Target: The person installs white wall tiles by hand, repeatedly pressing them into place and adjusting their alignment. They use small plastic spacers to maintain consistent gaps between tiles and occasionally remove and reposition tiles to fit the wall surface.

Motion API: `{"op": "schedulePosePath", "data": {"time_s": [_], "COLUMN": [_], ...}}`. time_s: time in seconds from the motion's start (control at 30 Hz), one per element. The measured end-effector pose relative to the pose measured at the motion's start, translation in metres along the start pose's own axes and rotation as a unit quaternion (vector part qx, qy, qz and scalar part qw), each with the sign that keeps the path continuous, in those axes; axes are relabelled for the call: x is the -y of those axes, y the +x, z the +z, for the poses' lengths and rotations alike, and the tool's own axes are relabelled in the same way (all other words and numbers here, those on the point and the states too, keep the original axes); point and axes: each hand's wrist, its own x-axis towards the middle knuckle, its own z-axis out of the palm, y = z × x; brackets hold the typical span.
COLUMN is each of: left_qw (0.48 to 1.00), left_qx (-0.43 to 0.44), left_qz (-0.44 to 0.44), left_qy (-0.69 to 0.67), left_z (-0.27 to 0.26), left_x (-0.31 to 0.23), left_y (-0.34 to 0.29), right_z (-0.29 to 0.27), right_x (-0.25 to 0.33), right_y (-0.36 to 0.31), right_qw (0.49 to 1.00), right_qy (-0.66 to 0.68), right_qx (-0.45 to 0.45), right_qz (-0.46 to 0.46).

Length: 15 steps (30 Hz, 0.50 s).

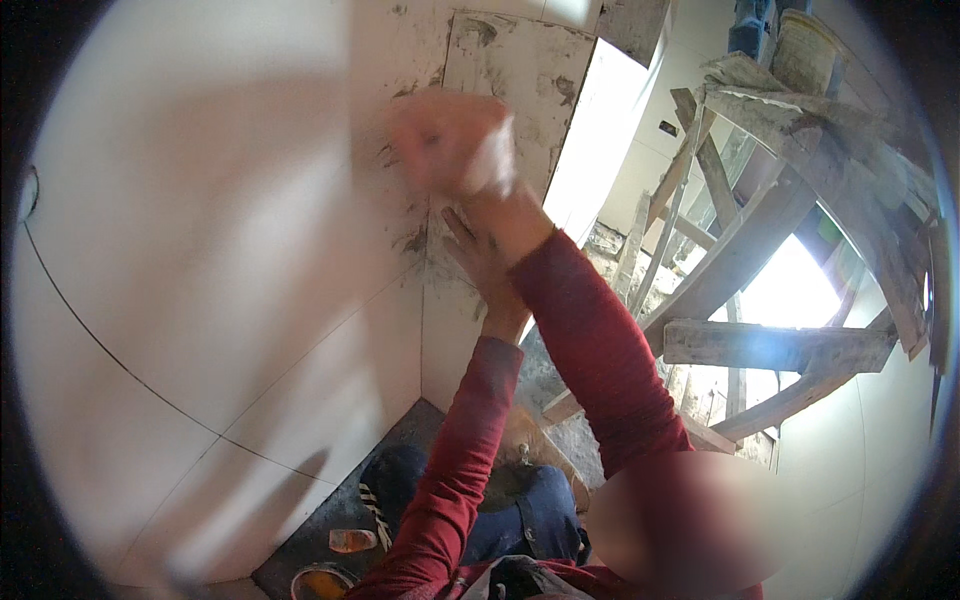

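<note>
My right hand (455,145) is raised in front of the inside corner of a tiled wall. Motion smears its fingers, so whether it grips anything does not show. Just below it, my left hand (478,258) lies against the narrow wall with its fingers stretched out, apparently holding nothing. Dark smudges of grout or mortar mark the pale tile (520,75) above the hands and the joints around them. On the left spreads a large white tiled wall (200,270) with thin joint lines.
A rough wooden trestle (780,345) stands to the right, with a dirty bucket (808,50) on top. Near my bent legs on the dark floor are a small orange-and-white container (352,541) and an open round tub (300,585) with something orange in it.
</note>
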Motion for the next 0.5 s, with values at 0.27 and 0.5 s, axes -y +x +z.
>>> {"op": "schedulePosePath", "data": {"time_s": [0.27,0.5], "left_qw": [1.0,0.999], "left_qx": [0.008,0.02], "left_qz": [0.004,-0.007], "left_qy": [0.008,-0.038], "left_z": [0.009,0.019], "left_x": [0.012,0.013], "left_y": [-0.006,-0.007], "right_z": [0.013,0.008], "right_x": [0.027,-0.028], "right_y": [0.004,-0.027], "right_qw": [0.999,0.998], "right_qy": [0.007,0.028], "right_qx": [-0.029,-0.046], "right_qz": [-0.013,0.045]}}
